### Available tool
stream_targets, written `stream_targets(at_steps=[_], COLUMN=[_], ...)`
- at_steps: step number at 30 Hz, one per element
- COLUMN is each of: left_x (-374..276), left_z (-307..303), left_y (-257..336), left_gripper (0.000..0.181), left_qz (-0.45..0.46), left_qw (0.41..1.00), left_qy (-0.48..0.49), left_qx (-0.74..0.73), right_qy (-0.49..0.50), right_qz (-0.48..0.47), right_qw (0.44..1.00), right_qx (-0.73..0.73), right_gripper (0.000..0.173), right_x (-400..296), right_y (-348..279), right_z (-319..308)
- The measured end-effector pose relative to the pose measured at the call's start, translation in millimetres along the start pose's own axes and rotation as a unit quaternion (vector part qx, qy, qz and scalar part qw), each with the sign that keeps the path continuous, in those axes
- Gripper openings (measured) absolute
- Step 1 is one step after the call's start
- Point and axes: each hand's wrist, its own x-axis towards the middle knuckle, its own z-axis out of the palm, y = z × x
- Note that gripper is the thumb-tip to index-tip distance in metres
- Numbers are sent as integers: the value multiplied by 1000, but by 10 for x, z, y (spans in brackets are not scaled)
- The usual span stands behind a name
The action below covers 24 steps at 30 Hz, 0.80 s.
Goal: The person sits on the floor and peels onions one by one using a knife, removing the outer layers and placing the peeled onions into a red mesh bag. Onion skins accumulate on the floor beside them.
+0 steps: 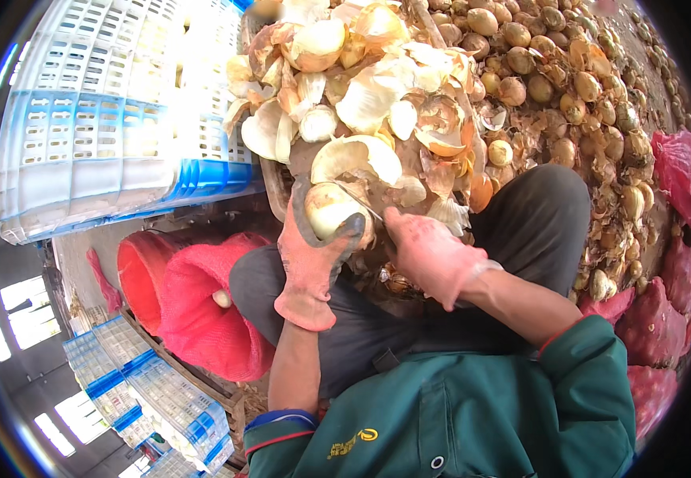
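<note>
My left hand [308, 272], in a pink work glove with a dark grip coating, holds a pale onion [325, 208] with part of its skin off. In my right hand [432, 254], also gloved in pink, is a small knife [359, 201]. Its thin blade lies against the onion's upper right side; the handle is hidden in my fist. Just beyond my hands, a curved piece of onion skin [354, 156] rests on a heap of loose onion peels [375, 98]. A whole pale onion [316, 45] sits in the heap's far part.
Stacked white and blue plastic crates [88, 131] stand at left. Below them are a red bucket [136, 281] and an open red mesh bag [196, 310]. Unpeeled onions [539, 89] cover the floor at right, near filled red mesh bags [656, 325]. More crates [160, 382] stand lower left.
</note>
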Motion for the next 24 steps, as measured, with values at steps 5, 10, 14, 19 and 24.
stream_targets(at_steps=[5, 10, 14, 19, 24], left_x=[33, 48, 54, 32, 24], left_z=[-24, -47, -45, -38, -20], left_y=[-84, -187, -170, -202, -171], left_gripper=[93, 92, 91, 97, 103], left_qz=[8, 52, 14, 61, 76], left_qw=[1000, 999, 1000, 998, 996], left_qy=[-6, -3, -12, -5, 9], left_qx=[12, 14, -16, -3, 49], right_qy=[-22, -42, -79, -82, -65], right_qz=[-2, 41, 37, 51, 55], right_qw=[999, 998, 995, 994, 989], right_qx=[33, 35, 37, 50, 123], right_gripper=[22, 22, 23, 26, 26], right_x=[111, -94, 129, 131, -253], right_y=[-50, 23, 89, 59, 165], right_z=[-62, -34, -5, -47, -261])
